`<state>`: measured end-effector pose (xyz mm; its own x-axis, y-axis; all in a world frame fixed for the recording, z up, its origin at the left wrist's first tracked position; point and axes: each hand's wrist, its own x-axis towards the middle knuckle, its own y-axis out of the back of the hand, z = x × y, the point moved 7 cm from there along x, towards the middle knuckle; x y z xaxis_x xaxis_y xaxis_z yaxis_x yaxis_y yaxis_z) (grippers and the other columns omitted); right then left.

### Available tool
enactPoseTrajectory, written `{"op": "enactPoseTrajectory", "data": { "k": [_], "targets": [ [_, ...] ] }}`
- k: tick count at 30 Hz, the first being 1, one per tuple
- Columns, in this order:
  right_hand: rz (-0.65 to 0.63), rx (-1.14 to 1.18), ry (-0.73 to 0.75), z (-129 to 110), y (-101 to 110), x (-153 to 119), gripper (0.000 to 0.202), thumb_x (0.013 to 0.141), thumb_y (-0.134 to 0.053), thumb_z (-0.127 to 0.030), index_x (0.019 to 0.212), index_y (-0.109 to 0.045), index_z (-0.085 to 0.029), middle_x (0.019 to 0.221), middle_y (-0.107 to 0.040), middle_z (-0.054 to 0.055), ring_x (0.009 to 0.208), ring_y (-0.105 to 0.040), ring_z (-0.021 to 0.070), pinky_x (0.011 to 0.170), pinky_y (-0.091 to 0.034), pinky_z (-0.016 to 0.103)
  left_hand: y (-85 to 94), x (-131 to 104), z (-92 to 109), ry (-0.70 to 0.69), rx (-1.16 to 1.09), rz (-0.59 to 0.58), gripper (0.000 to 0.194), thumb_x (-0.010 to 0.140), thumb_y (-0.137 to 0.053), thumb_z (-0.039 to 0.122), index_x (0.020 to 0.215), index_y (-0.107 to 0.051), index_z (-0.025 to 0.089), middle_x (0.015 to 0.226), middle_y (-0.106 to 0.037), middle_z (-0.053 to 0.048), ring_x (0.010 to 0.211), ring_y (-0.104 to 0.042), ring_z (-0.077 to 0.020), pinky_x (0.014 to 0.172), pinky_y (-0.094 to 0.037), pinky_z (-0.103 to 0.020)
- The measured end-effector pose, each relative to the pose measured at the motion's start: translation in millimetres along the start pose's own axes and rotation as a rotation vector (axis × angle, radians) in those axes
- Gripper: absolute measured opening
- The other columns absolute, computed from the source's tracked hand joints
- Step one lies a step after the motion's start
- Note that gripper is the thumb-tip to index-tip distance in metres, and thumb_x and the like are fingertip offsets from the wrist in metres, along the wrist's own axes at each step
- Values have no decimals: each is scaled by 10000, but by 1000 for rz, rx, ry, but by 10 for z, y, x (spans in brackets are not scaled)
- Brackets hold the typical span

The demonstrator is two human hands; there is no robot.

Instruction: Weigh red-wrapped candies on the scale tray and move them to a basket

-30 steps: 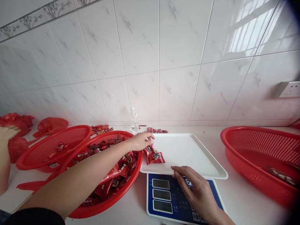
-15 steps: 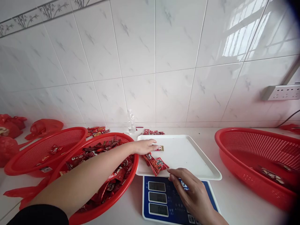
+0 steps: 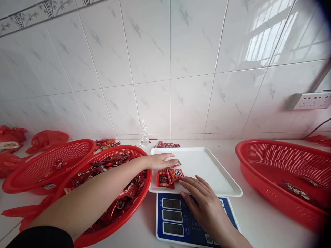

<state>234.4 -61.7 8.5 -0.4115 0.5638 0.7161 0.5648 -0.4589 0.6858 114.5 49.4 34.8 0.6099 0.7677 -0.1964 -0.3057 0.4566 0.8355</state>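
Red snack packets (image 3: 167, 177) lie at the near left corner of the white tray (image 3: 212, 172), which sits on a blue digital scale (image 3: 181, 217). Your left hand (image 3: 161, 161) reaches across the full red basket (image 3: 103, 193) and pinches a small gold-ended packet (image 3: 178, 163) at the tray's left edge. Your right hand (image 3: 204, 203) lies flat with fingers spread over the scale's front, fingertips touching the packets. Another red basket (image 3: 281, 179) stands near the counter's right edge.

We are seeing print on the red packets (image 3: 169, 176) and scale displays (image 3: 171, 215), none readable.
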Motion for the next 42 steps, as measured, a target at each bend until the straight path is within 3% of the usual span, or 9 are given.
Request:
{"op": "enactPoseTrajectory", "data": {
  "k": [3,6,11,18,24,28,33,39,42],
  "targets": [
    [-4,-76,-21,46,-26,-20,308,941,-427,-319,1191,-567,-209,1143,-674,88,1091,-607,253,939,-452,523,-68,-81,-58,19,111,-170,1056,636,-607,720,1470,-196,220,1544,-170,-109,1394,-182,-327,1117,-196,-450],
    [-67,-144,-12,61,-109,-42,370,939,-416,-403,1245,-541,-237,1208,-642,79,1158,-557,284,967,-403,554,-131,-90,-67,-31,228,-188,1147,516,-762,616,1462,-209,278,1542,-184,-100,1398,-132,-362,1105,-154,-526],
    [-79,-223,-23,75,-161,-66,385,935,-410,-442,1224,-560,-236,1237,-624,74,1168,-542,298,1001,-335,567,-91,-33,-61,-102,234,-24,779,690,-703,481,1375,-408,255,1365,-493,-109,1263,-420,-321,1029,-323,-429],
    [-26,-272,-87,122,-165,-103,411,935,-397,-450,1256,-525,-227,1218,-634,84,1178,-522,337,989,-287,625,28,-155,-244,-13,173,13,974,636,-702,590,1440,-265,256,1505,-282,-116,1366,-252,-327,1085,-252,-450],
    [8,-256,-67,94,-162,-99,432,927,-426,-435,1304,-481,-232,1206,-641,86,1178,-525,331,987,-272,646,-120,-16,-112,-44,229,34,908,758,-464,717,1460,-197,207,1549,-123,-138,1419,-53,-306,1119,-95,-518],
    [18,-229,-56,84,-142,-82,382,929,-433,-408,1259,-517,-236,1182,-656,76,1153,-551,309,1003,-271,622,-287,156,10,-60,216,32,635,897,-292,587,1412,-302,215,1516,-258,-116,1410,-141,-267,1103,-110,-553],
    [-8,-206,-67,84,-132,-68,336,936,-424,-394,1212,-540,-241,1167,-664,70,1148,-555,304,1002,-282,615,-198,120,58,-31,84,-42,599,846,-474,399,1387,-356,171,1482,-339,-108,1350,-315,-249,1109,-240,-396],
    [-20,-166,-79,96,-138,-86,330,931,-431,-397,1200,-544,-244,1151,-671,73,1145,-556,317,986,-278,651,401,-235,-440,122,-107,266,366,900,-351,312,1206,-486,164,1236,-587,-99,1126,-557,-196,960,-422,-327],
    [-8,-143,-84,106,-137,-99,332,928,-434,-400,1203,-539,-248,1155,-670,69,1145,-557,316,985,-276,651,453,-491,-864,301,-70,278,275,854,-362,206,1069,-522,145,1004,-665,-93,873,-648,-189,752,-509,-305]
  ]
}}
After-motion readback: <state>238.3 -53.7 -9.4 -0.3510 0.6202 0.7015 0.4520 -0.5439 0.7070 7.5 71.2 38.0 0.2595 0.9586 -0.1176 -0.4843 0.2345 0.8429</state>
